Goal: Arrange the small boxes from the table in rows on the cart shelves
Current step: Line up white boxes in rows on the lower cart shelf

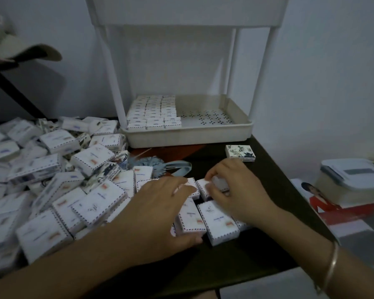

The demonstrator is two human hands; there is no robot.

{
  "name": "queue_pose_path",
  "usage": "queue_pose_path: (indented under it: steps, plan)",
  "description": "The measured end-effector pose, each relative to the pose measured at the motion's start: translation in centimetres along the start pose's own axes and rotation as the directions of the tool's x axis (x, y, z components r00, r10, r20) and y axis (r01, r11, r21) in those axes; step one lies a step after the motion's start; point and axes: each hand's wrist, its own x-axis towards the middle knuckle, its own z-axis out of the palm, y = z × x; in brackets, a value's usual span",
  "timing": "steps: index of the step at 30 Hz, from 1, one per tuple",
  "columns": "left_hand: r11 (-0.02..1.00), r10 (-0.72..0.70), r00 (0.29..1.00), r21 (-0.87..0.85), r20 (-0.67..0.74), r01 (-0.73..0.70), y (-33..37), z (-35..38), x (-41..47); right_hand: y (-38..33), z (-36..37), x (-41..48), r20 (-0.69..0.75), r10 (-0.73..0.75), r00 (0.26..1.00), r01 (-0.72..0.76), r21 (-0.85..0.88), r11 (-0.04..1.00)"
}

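At lower centre of the frame, both hands work on a short cluster of small boxes (216, 221) on the dark table (235, 255).

- Left hand (160, 203): lies flat over the cluster, fingers fairly straight, thumb against the near end of one box. It is pressing, not clasping.
- Right hand (231, 186): fingertips curled, pinching the end box (203, 187) at the far side of the cluster.
- Cart shelf (203, 137), upper centre: three filled rows (153, 113) occupy its left half. The perforated right half is bare.
- Loose pile (58, 186) fills the left of the frame.

Risks, my judgement: squeezing several boxes end to end may buckle the line and scatter them. The nearest box sits close to the table's front edge and could be nudged off. My left forearm lies just beside the pile and could start a slide.

Labels: dashed airmail-style borders, red and blue marks. The print is too blurred to read. One floral box (240, 152) sits apart.
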Motion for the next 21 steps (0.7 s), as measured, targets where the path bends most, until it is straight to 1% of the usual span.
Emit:
queue_pose_path:
  steps: [2, 6, 8, 11, 12, 13, 14, 16, 17, 19, 21]
  plan:
    - [0.999, -0.018, 0.999, 0.025, -0.037, 0.019, -0.1, 0.7, 0.2, 0.1, 0.3, 0.4, -0.031, -0.002, 1.000, 0.000, -0.047, 0.999]
    - [0.988, -0.084, 0.991, 0.120, -0.102, 0.096, -0.4, 0.7, 0.8, 0.4, 0.5, 1.4, -0.081, 0.014, 0.997, -0.019, -0.049, 0.999]
    - [0.983, -0.095, 0.990, 0.146, -0.105, 0.110, -0.2, 0.6, 0.9, 0.5, 0.4, 1.5, -0.099, 0.021, 0.995, -0.024, -0.028, 0.999]
    - [0.985, -0.125, 0.990, 0.115, -0.069, 0.133, 0.0, 0.4, 1.1, 0.3, -0.5, 1.2, -0.112, -0.003, 0.994, 0.003, -0.004, 1.000]
    - [0.985, -0.135, 0.989, 0.097, -0.062, 0.141, 0.0, 0.3, 1.2, 0.1, -1.2, 1.1, -0.065, -0.030, 0.997, 0.030, 0.002, 1.000]
    - [0.986, -0.140, 0.988, 0.082, -0.063, 0.145, -0.1, 0.1, 1.3, -0.1, -2.0, 1.0, 0.028, -0.060, 0.998, 0.059, 0.023, 0.998]
    - [0.987, -0.136, 0.988, 0.073, -0.076, 0.142, -0.2, -0.1, 1.4, -0.5, -2.9, 0.8, 0.158, -0.089, 0.983, 0.082, 0.051, 0.995]
    - [0.992, -0.102, 0.985, 0.058, -0.141, 0.111, -0.3, -0.5, 1.5, -1.2, -4.7, 0.4, 0.421, -0.115, 0.900, 0.109, 0.038, 0.993]
    - [0.995, -0.082, 0.980, 0.043, -0.181, 0.091, -0.3, -0.8, 1.5, -1.4, -5.3, 0.3, 0.514, -0.103, 0.852, 0.125, -0.008, 0.992]
    - [0.998, -0.050, 0.967, 0.013, -0.248, 0.055, -0.3, -1.2, 1.6, -1.8, -6.0, 0.1, 0.622, -0.058, 0.781, 0.150, -0.097, 0.984]
    - [1.000, -0.027, 0.957, -0.023, -0.289, 0.021, -0.4, -1.4, 2.0, -2.0, -5.7, 0.1, 0.651, -0.055, 0.757, 0.193, -0.143, 0.971]
